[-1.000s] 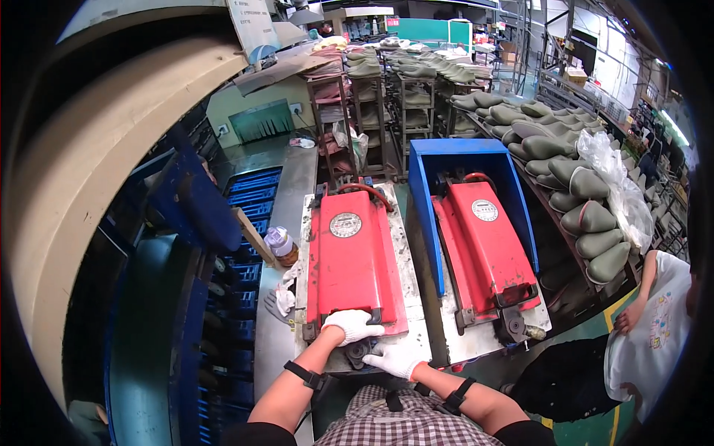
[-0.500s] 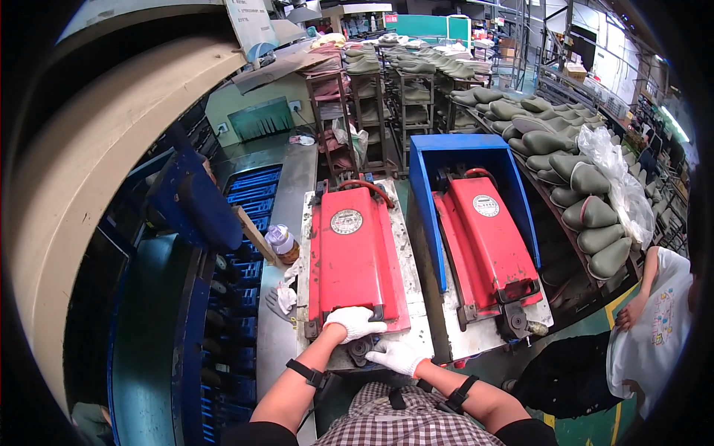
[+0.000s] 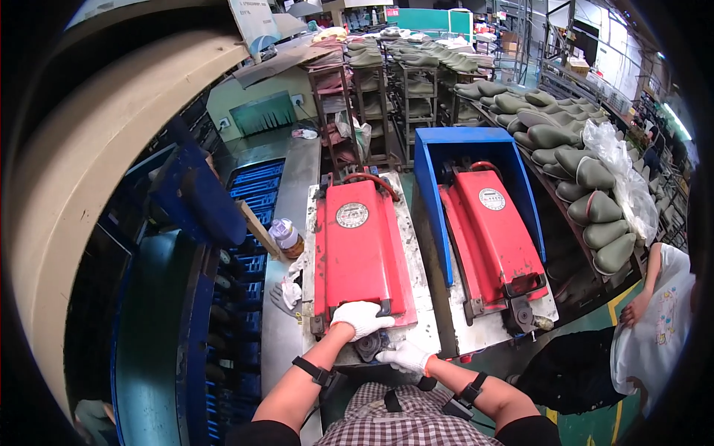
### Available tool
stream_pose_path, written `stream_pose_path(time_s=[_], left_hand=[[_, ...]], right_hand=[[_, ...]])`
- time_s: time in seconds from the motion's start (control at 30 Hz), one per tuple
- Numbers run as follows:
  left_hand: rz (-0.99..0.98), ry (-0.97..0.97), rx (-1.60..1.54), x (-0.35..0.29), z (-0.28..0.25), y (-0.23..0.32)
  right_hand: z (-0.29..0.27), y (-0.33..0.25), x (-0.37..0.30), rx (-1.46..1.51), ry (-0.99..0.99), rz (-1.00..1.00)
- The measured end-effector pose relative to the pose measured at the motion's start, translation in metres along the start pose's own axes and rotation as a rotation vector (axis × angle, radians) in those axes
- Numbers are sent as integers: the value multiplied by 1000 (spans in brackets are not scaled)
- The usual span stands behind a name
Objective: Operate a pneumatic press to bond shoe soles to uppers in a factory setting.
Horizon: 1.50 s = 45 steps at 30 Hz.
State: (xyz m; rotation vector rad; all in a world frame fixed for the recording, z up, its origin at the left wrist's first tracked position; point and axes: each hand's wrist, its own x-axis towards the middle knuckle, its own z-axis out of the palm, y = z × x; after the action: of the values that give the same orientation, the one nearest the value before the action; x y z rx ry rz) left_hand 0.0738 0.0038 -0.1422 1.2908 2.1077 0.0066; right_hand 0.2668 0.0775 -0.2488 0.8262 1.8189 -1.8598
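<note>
A red machine cover (image 3: 361, 253) with a round pale label lies closed on a white base plate (image 3: 422, 297) in front of me. My left hand (image 3: 362, 320), in a white knit glove, is closed over the black handle (image 3: 385, 306) at the cover's near edge. Just below sits a dark round metal latch (image 3: 367, 346). Beside that latch, on its right, is my right hand (image 3: 405, 357), also gloved, with its fingers curled. What it grips is hidden under the glove.
On the right stands a second red machine (image 3: 494, 230) inside a blue hood (image 3: 461, 137). Green shoe forms (image 3: 587, 175) crowd a rack beyond it. A person (image 3: 647, 327) stands at the right. A bottle (image 3: 285, 236) and a grey-white glove (image 3: 286, 292) lie left of my machine.
The view has shifted slightly, so the machines appear a little up and to the right. Both hands keep nearly the same places at the cover's near edge.
</note>
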Motion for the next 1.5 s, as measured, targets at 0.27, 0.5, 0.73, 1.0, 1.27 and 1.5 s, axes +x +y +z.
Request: stream_pose_path(time_s=[0.27,0.5,0.73,1.0,1.27,1.5], left_hand=[[-8,15,-5,-3,-3,-2],[25,50,4,0,2,-5],[42,47,-6,-2,2,-4],[44,54,-15,-2,5,-9],[46,43,-24,-3,3,-7],[68,52,-16,0,5,-7]], right_hand=[[8,-12,-8,79,46,0],[8,-24,-19,-12,106,-17],[10,-5,-5,-59,124,-29],[13,2,-1,-370,258,-209],[13,25,15,-428,338,-361],[13,24,11,-460,365,-360]])
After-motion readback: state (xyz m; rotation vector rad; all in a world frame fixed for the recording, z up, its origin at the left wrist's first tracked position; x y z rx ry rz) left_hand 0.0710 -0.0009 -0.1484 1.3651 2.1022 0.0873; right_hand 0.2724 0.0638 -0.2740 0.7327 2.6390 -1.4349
